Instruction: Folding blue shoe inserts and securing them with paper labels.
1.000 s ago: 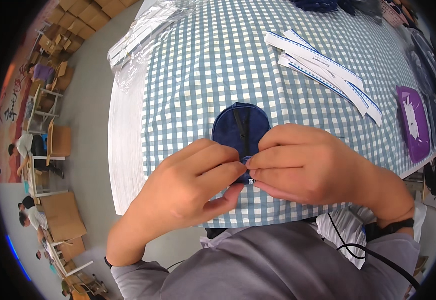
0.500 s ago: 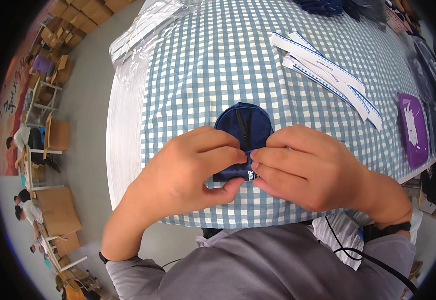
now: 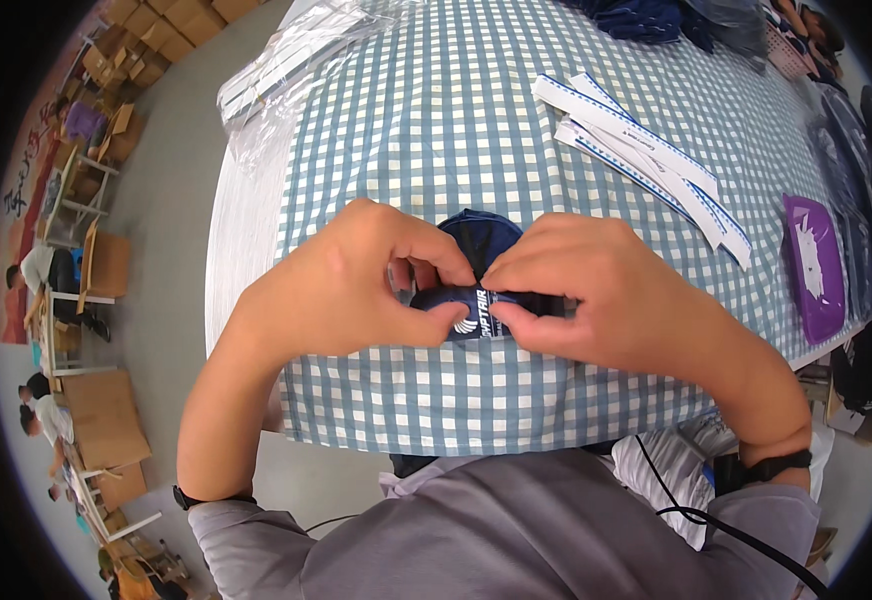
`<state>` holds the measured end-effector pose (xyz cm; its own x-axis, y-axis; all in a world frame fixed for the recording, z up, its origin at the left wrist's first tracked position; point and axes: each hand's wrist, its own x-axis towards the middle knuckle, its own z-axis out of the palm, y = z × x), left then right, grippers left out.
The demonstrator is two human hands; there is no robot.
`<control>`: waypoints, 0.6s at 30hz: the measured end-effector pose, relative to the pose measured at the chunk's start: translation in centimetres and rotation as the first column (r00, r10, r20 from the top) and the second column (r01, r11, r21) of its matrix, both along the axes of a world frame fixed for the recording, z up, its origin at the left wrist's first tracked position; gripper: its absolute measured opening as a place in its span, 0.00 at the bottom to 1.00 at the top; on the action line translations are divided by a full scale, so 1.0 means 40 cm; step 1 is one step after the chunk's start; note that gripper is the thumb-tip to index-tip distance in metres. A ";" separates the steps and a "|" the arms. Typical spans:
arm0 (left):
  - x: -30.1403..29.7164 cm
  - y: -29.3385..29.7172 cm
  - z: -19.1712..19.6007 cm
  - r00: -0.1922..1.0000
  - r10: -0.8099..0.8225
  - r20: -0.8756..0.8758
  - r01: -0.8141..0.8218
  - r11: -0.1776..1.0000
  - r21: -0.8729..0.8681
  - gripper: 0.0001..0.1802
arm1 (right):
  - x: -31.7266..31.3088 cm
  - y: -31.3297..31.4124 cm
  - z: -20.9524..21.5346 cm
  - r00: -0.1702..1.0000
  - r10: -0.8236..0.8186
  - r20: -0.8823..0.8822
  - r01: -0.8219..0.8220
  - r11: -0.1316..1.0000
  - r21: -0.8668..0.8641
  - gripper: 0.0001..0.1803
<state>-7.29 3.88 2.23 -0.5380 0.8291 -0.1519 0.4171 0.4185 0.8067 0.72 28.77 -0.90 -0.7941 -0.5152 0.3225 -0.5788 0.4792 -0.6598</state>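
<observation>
A navy fabric pouch (image 3: 479,232) with a rounded far end and a dark strip on it lies in front of me, its near part rolled over toward the far end. White printing shows on the roll between my hands. My left hand (image 3: 351,285) pinches the roll's left side, thumb on the near face and fingers over the top. My right hand (image 3: 601,290) grips the right side in the same way, its fingertips close to the left ones. My fingers hide much of the pouch's middle and both ends of the roll.
A checked tablecloth (image 3: 376,400) covers the table. White paper strips with blue edging (image 3: 646,150) lie far right, near a purple tray (image 3: 824,325) holding white pieces. Clear plastic packaging (image 3: 291,65) sits far left, navy cloth (image 3: 646,20) at the back. Black cables (image 3: 746,535) cross my right side.
Both hands have moved away from me, rolling the pouch's near part further over. Less of its rounded end shows, and more of the white printing is exposed.
</observation>
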 end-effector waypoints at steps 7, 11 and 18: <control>0.034 -0.011 -0.007 0.944 -0.008 -0.331 0.055 0.990 0.131 0.16 | -0.030 0.000 0.008 0.986 -0.019 0.164 0.031 0.997 -0.069 0.12; 0.076 -0.011 -0.009 0.940 0.078 -0.331 -0.037 0.991 0.127 0.17 | -0.029 0.000 0.021 0.973 -0.018 0.229 0.031 0.998 -0.055 0.13; 0.066 -0.016 -0.027 0.949 0.078 -0.306 -0.031 0.987 0.158 0.17 | -0.010 -0.003 0.027 0.963 -0.024 0.270 0.035 0.999 -0.034 0.12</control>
